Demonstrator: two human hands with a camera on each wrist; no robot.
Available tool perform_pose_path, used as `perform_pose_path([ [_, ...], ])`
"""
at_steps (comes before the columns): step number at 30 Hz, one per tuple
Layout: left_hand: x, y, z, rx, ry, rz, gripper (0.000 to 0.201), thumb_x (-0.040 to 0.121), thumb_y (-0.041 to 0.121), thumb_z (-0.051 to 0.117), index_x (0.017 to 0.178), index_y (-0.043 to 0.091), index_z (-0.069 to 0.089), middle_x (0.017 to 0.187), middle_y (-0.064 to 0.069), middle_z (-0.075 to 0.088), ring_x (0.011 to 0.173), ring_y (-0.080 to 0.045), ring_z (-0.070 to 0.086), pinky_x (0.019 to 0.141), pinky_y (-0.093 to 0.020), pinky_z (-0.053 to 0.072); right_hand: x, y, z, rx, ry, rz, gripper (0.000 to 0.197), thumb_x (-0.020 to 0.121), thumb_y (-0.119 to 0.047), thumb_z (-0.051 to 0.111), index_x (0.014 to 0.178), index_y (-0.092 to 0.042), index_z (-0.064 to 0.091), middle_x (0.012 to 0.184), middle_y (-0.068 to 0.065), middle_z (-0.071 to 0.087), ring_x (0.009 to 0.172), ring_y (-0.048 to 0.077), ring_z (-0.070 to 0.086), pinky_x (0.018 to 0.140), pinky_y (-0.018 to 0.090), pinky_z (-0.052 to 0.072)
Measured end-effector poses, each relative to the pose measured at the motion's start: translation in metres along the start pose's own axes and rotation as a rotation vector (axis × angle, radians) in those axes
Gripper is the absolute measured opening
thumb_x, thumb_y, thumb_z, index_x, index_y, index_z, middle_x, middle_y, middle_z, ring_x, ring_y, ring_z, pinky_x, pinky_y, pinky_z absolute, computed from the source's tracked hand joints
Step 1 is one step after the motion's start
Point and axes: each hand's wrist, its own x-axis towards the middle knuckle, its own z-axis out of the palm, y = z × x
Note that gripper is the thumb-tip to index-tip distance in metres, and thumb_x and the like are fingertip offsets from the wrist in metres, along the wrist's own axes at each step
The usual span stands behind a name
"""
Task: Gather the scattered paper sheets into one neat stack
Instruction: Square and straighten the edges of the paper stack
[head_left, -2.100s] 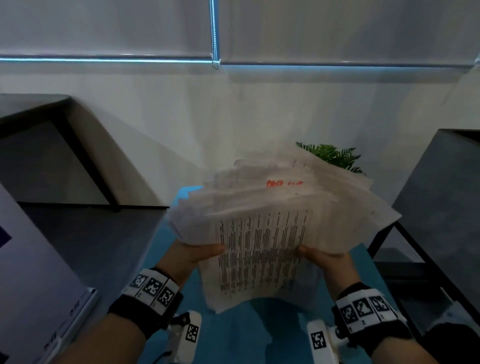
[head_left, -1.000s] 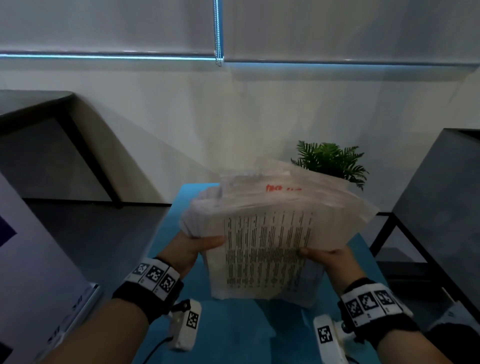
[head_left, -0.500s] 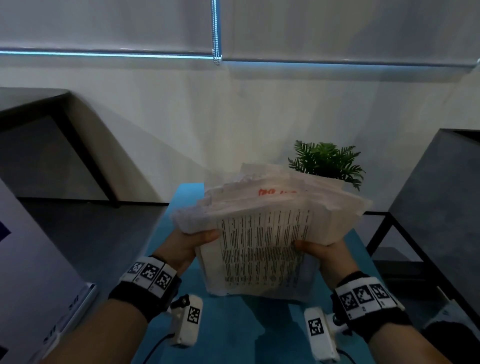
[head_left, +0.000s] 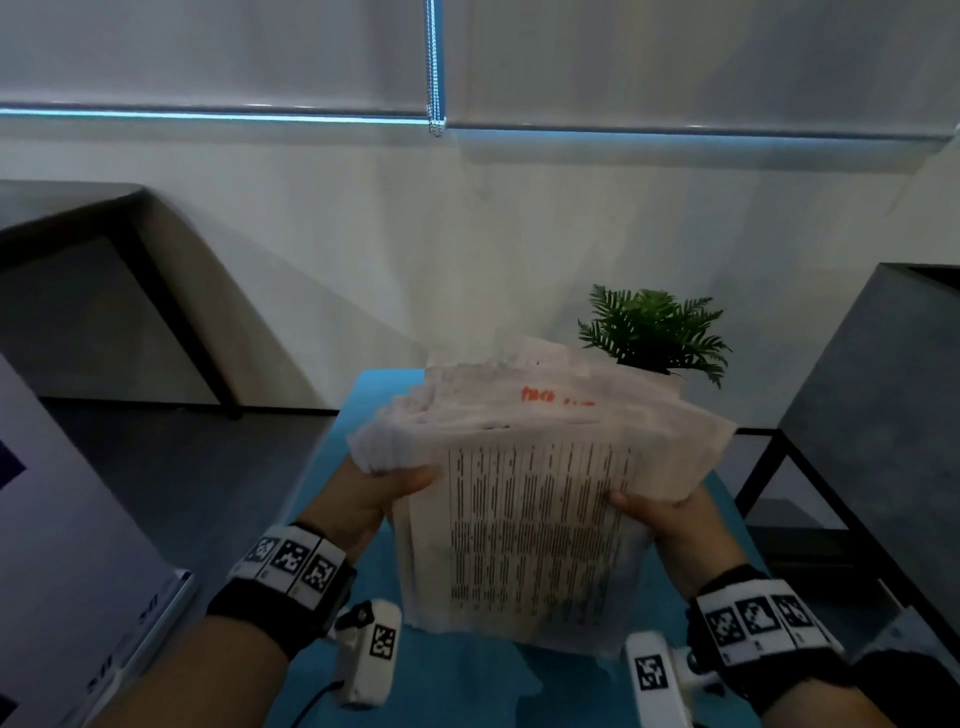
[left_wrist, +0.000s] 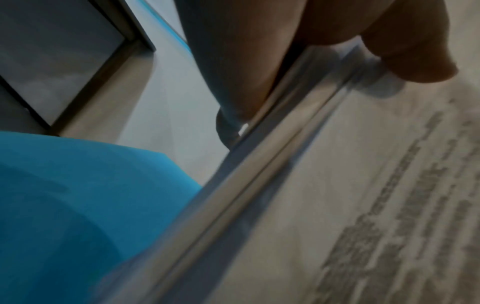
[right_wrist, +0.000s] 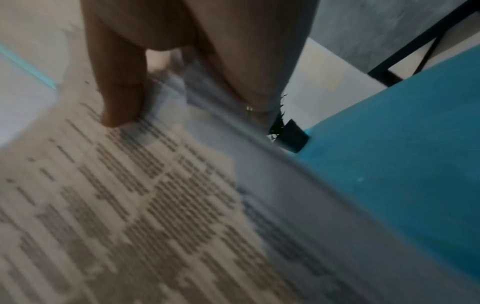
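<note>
- The left hand (head_left: 371, 496) grips the left edge of the paper stack (head_left: 535, 499), thumb on top.
- The stack hangs between both hands above the blue table (head_left: 467, 686), long axis running away from the person, far edges fanned unevenly.
- The right hand (head_left: 670, 519) clamps the right edge; both hands sit equally near, so squaring looks next.

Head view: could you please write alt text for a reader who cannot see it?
Both hands, left and right, hold an uneven stack of printed sheets above a blue table. A potted fern stands behind.
</note>
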Motion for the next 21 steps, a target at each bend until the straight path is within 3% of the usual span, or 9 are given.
perform_pose_path([
  [2,-0.005,-0.010,-0.002,0.056,0.019,-0.050,0.087,0.040,0.018,0.094,0.120,0.013,0.060,0.116,-0.013,0.069,0.107,-0.027,0.066,0.091,-0.044,0.054,-0.003,0.012,-0.004,-0.066,-0.006,0.073,0.080,0.037,-0.025,0.094,0.108,-0.007,0.064,0.102,0.009,0.073,0.098,0.025,0.068,0.075,0.029,0.058],
  [4,-0.006,-0.018,0.001,0.057,0.028,-0.059,0.081,0.045,0.016,0.091,0.120,0.017,0.061,0.120,-0.014,0.066,0.109,-0.027,0.065,0.094,-0.048,0.051,-0.002,0.017,0.002,-0.082,0.022,0.066,0.044,0.059,-0.002,0.083,0.099,-0.009,0.066,0.092,0.004,0.076,0.091,0.020,0.070,0.077,0.031,0.058],
  [7,-0.002,-0.013,0.010,0.005,0.049,-0.041,0.084,0.038,0.021,0.094,0.116,0.015,0.064,0.114,-0.011,0.070,0.106,-0.027,0.066,0.086,-0.042,0.056,0.003,0.006,0.013,-0.055,0.071,-0.009,0.038,0.063,0.012,0.069,0.091,-0.012,0.066,0.081,-0.005,0.076,0.078,0.009,0.071,0.076,0.027,0.058],
  [9,0.001,-0.004,0.012,0.007,0.023,-0.006,0.071,0.041,0.018,0.094,0.108,0.017,0.069,0.108,-0.008,0.073,0.103,-0.025,0.068,0.079,-0.034,0.058,0.007,0.001,0.011,-0.016,0.072,-0.074,0.041,0.066,0.016,0.066,0.094,-0.014,0.065,0.083,-0.008,0.076,0.080,0.008,0.071,0.071,0.022,0.057],
  [11,0.005,0.000,0.010,0.020,0.002,0.032,0.063,0.041,0.017,0.093,0.101,0.020,0.074,0.105,-0.006,0.074,0.100,-0.021,0.069,0.075,-0.029,0.057,0.007,0.002,0.007,-0.020,0.062,-0.082,0.047,0.060,0.005,0.076,0.102,-0.013,0.064,0.092,-0.005,0.075,0.087,0.011,0.070,0.073,0.024,0.057],
  [14,0.009,0.000,0.010,0.029,-0.016,0.041,0.064,0.039,0.020,0.094,0.100,0.024,0.075,0.105,-0.007,0.073,0.100,-0.021,0.069,0.077,-0.031,0.057,0.006,0.008,0.007,-0.060,0.022,-0.023,0.077,0.037,-0.025,0.092,0.107,-0.013,0.064,0.099,-0.001,0.075,0.092,0.014,0.070,0.072,0.025,0.057],
  [18,0.011,0.004,0.009,0.014,-0.038,0.018,0.052,0.048,0.016,0.090,0.098,0.021,0.075,0.104,-0.011,0.073,0.097,-0.025,0.069,0.080,-0.037,0.058,0.007,0.001,0.010,-0.015,0.006,-0.042,0.048,0.059,0.004,0.075,0.102,-0.016,0.064,0.093,-0.004,0.075,0.089,0.013,0.070,0.071,0.023,0.057],
  [20,0.009,0.004,0.000,-0.006,-0.045,0.030,0.057,0.049,0.019,0.091,0.103,0.023,0.073,0.108,-0.010,0.072,0.098,-0.023,0.069,0.078,-0.036,0.059,0.006,0.001,0.002,0.001,-0.018,-0.022,0.052,0.057,-0.006,0.083,0.105,-0.013,0.064,0.099,0.002,0.074,0.094,0.018,0.069,0.074,0.026,0.057],
  [21,0.007,0.001,-0.007,-0.019,-0.039,0.027,0.063,0.043,0.025,0.093,0.103,0.024,0.074,0.107,-0.008,0.073,0.096,-0.021,0.070,0.077,-0.034,0.058,0.004,0.003,-0.002,-0.002,-0.019,0.004,0.066,0.047,-0.019,0.091,0.106,-0.012,0.064,0.101,0.004,0.074,0.096,0.020,0.069,0.075,0.027,0.057],
])
